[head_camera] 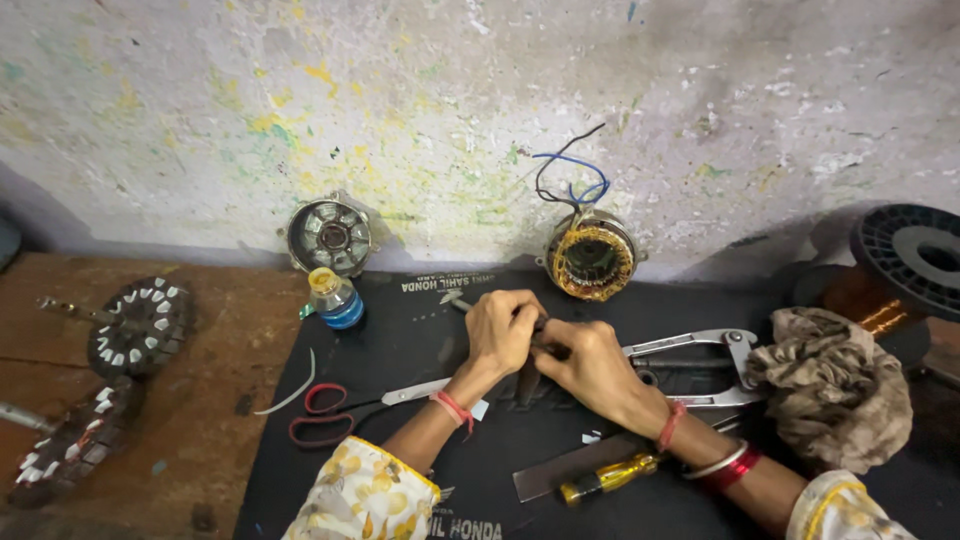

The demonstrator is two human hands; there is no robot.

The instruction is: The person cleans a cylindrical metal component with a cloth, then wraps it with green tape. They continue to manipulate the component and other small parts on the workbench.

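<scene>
A black mat [400, 330] covers the middle of the surface [200, 420]. On its right side lie a crumpled rag [835, 385] and large metal cutters [700, 365]; a wound stator [591, 257] leans on the wall. Red-handled scissors [345, 408] lie left. The left hand [503, 330] and right hand [590, 362] meet mid-mat, each grip closed on 1 small dark part [540, 335], too hidden to identify. A yellow-handled screwdriver [608, 478] lies below the right wrist.
</scene>
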